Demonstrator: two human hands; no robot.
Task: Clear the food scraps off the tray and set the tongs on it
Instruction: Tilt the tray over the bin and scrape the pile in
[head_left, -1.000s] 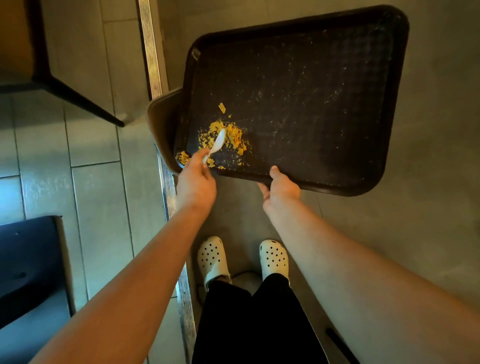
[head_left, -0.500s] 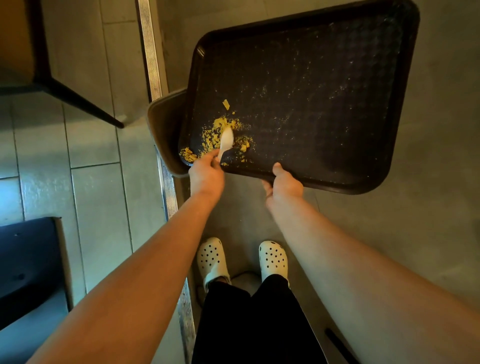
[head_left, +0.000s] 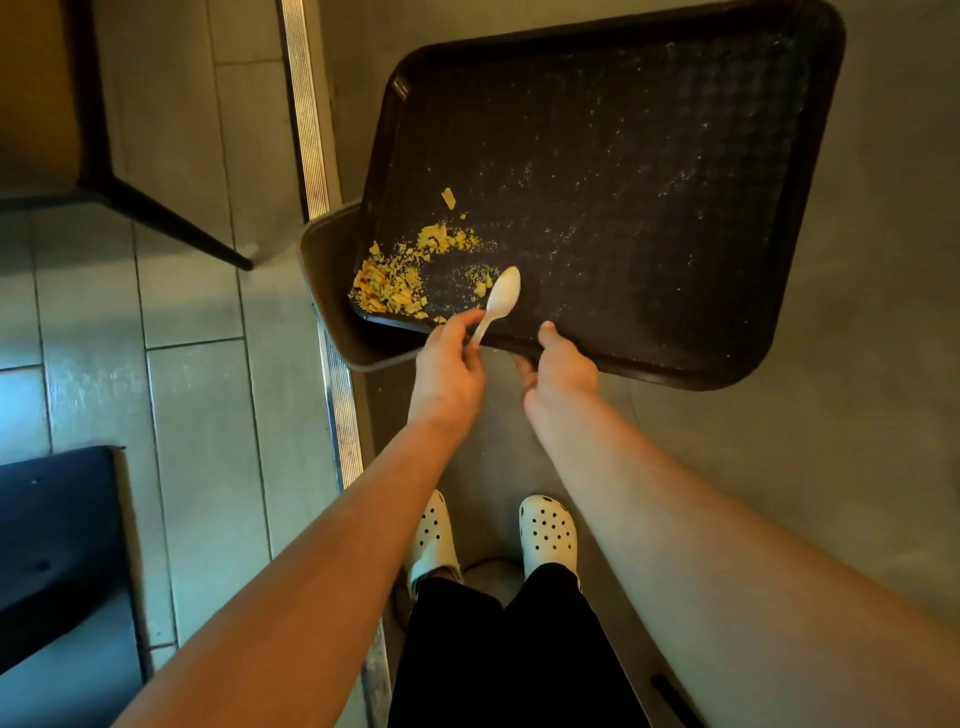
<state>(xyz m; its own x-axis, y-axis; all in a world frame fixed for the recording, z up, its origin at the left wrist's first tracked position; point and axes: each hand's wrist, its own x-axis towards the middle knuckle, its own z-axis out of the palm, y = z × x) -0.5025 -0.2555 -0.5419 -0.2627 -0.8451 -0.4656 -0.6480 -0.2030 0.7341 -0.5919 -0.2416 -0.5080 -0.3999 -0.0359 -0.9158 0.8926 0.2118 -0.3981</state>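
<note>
White perforated clogs (head_left: 546, 535), black trousers (head_left: 514, 654), tiled floor (head_left: 197, 415), metal floor strip (head_left: 311, 114), dark chair leg (head_left: 166, 218), dark blue seat (head_left: 57, 535)

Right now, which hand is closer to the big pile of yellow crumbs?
Left. The left hand, holding the spoon, sits just below-right of the crumb pile; the right hand grips the tray edge farther right.

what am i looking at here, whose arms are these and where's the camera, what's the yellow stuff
No machine here: a person wears a camera on the head, looking down at their own arms and white shoes. The right hand grips the near edge of a dark tray. The left hand pinches a white plastic spoon, its bowl on the tray. The yellow stuff is food scraps piled in the tray's corner, above a brown bin underneath. No tongs are in view.
</note>
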